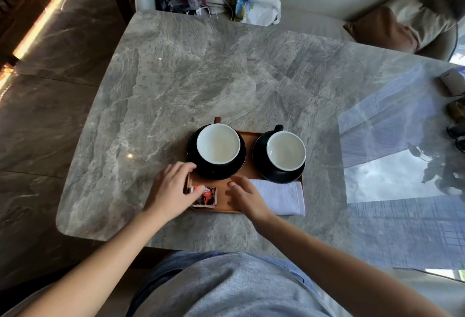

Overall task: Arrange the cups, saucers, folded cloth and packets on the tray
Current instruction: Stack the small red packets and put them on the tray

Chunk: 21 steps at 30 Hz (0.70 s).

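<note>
While the packets (205, 197) lie at the tray's (249, 150) near left corner, touched by the relaxed, ungripping left hand (173, 188), they are best nudged square; the right hand (245, 197), open and empty, is held at the cloth's (281, 197) end.

Bright window glare (fisheye-warped edges), soft focus

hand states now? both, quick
Left hand: open, thumb on the packets.
Right hand: open, holding nothing, by the folded cloth.
</note>
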Available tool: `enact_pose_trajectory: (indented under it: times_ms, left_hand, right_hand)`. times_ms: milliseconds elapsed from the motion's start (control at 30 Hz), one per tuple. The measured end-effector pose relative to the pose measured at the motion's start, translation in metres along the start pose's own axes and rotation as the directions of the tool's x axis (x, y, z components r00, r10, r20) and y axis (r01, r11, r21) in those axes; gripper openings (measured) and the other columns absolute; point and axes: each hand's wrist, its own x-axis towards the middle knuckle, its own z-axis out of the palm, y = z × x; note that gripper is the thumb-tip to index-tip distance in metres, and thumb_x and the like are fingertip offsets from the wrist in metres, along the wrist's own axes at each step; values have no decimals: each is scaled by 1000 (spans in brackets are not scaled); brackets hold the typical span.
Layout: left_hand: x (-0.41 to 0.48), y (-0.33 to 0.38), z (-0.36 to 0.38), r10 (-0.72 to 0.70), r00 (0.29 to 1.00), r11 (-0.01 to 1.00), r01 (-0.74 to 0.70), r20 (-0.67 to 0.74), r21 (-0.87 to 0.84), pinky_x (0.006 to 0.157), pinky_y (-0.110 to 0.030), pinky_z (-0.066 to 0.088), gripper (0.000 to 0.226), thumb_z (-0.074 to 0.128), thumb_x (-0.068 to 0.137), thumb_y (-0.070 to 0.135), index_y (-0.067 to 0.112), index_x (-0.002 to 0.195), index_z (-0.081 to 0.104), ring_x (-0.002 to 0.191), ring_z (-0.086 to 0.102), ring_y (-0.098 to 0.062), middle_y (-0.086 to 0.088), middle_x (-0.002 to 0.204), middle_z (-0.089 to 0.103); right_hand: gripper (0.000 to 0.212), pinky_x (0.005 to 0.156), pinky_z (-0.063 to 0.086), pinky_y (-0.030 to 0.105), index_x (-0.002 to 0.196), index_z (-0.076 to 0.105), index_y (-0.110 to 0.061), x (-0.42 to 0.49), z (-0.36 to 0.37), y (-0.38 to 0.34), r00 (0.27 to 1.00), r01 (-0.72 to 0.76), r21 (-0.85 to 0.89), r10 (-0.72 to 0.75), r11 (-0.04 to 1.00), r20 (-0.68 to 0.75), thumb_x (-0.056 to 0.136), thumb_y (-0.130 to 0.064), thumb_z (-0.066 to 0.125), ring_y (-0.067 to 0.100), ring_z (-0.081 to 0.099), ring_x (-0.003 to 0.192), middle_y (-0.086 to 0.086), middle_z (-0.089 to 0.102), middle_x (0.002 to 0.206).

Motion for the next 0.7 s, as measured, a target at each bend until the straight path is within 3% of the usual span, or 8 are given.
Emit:
enact_pose_trajectory:
  times_ms: [67,133,200,233,300,367,467,700]
  left_hand:
    - [13,6,-9,-181,982,928,151,-58,-340,88,-33,45,40,64,83,29,13,118,53,101,55,-18,-5,113,59]
    - [32,18,-13,-351,934,741,319,64,-590,84,-30,44,39,57,89,25,8,123,50,99,55,-18,-9,116,58]
    - [51,29,-14,-416,882,551,438,221,-711,79,-30,44,42,51,93,23,5,130,43,98,54,-18,-10,117,53]
    - [58,33,-14,-425,866,510,471,265,-720,77,-31,45,41,49,94,23,5,130,42,95,53,-17,-9,115,52]
    - [68,37,-11,-432,847,502,511,310,-698,87,-37,47,37,49,94,22,8,127,45,99,53,-17,-7,115,53]
    - [73,36,-7,-449,825,502,551,344,-667,93,-39,47,34,50,92,19,11,125,45,105,51,-19,-5,115,52]
    - [77,34,-4,-461,807,488,578,369,-654,87,-36,48,34,49,91,12,11,125,44,105,48,-18,-4,114,48]
    - [80,28,-4,-455,810,508,577,369,-639,85,-35,49,34,46,91,11,13,125,45,105,47,-17,-5,115,49]
  right_hand:
    - [33,79,50,26,131,43,-13,7,-2,-10,997,52,26,-51,998,-54,99,-23,43,16,57,102,6,55,114]
    - [36,81,49,30,132,42,-12,20,-1,-21,990,86,31,-82,996,-116,98,-25,43,21,58,108,4,54,116]
    - [37,85,50,35,132,41,-12,34,1,-32,982,103,24,-97,994,-162,98,-26,42,23,58,109,3,55,112]
    - [38,87,51,37,133,41,-12,41,1,-37,981,99,20,-95,995,-172,98,-25,41,21,59,104,2,55,110]
    - [39,92,51,43,135,41,-11,51,1,-44,981,87,-1,-86,996,-173,97,-23,39,15,59,93,-3,56,102]
    - [38,98,49,48,134,43,-10,57,1,-49,982,83,-54,-91,995,-168,97,-21,38,22,59,103,-2,58,104]
    - [37,104,44,48,133,45,-11,61,-1,-50,983,79,-91,-92,993,-156,97,-21,37,25,52,119,9,56,126]
    - [36,105,43,46,131,46,-13,63,3,-44,986,75,-65,-84,995,-146,96,-19,38,23,52,118,7,55,125]
